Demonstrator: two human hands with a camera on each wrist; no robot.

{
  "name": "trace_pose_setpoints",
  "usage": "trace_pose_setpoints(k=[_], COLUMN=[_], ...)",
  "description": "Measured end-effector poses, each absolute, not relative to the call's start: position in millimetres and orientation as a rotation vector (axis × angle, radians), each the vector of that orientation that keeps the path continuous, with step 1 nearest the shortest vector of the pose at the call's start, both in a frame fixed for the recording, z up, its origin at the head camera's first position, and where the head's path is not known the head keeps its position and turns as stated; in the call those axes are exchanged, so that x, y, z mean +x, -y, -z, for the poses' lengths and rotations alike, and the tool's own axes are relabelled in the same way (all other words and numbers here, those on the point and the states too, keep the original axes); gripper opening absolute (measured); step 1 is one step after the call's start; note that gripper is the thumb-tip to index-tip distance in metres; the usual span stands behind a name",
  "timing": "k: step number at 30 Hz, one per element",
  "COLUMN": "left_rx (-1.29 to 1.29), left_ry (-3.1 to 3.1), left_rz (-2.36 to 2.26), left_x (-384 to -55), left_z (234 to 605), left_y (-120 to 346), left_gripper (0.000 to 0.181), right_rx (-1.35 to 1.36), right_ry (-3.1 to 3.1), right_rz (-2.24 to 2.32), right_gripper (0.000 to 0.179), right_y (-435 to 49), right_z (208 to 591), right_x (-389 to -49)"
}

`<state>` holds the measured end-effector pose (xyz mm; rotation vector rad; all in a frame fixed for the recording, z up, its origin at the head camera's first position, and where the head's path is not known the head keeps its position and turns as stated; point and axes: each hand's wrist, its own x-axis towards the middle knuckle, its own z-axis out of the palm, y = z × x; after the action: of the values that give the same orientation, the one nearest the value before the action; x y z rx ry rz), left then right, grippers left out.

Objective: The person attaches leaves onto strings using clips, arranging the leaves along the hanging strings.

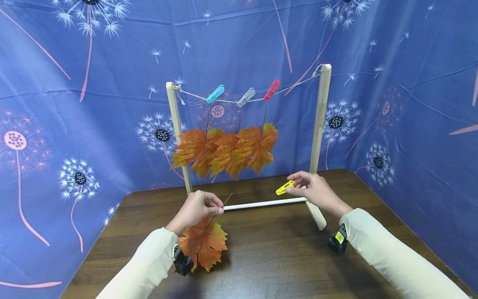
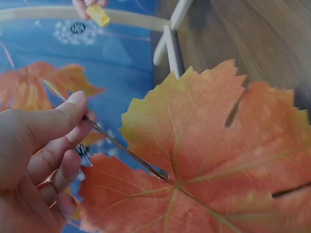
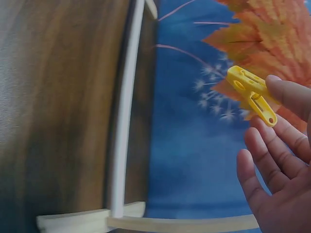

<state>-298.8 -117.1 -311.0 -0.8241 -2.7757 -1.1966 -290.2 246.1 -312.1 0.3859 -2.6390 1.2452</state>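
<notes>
My left hand (image 1: 201,207) pinches the thin stem of an orange autumn leaf (image 1: 204,245) between thumb and forefinger, and the leaf hangs below the hand. In the left wrist view the leaf (image 2: 209,155) spreads wide beyond the fingers, its stem running up to the thumb. On the other side, my right hand (image 1: 315,190) holds a yellow clothespin (image 1: 284,187) between thumb and fingers, in front of the right post. The clothespin (image 3: 252,94) shows its side with its end pointing away from the hand in the right wrist view.
A string (image 1: 228,101) spans two wooden posts (image 1: 320,120). Blue (image 1: 215,94), grey (image 1: 246,97) and red clothespins (image 1: 272,90) sit on it, with orange leaves (image 1: 257,145) hanging underneath. A white rod (image 1: 265,204) joins the stand low down, over the brown table (image 1: 284,257).
</notes>
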Motion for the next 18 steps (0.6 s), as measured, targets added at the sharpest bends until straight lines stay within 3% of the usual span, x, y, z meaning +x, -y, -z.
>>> trace_pose_setpoints(k=[18], left_rx=[-0.772], left_ry=[2.647], left_rz=[1.317], left_x=[-300], left_z=[260], left_y=[47], left_gripper=[0.005], right_rx=[0.450], right_ry=[2.578], right_rz=[-1.085], right_gripper=[0.035], right_y=[-242], right_z=[227], right_x=[-286])
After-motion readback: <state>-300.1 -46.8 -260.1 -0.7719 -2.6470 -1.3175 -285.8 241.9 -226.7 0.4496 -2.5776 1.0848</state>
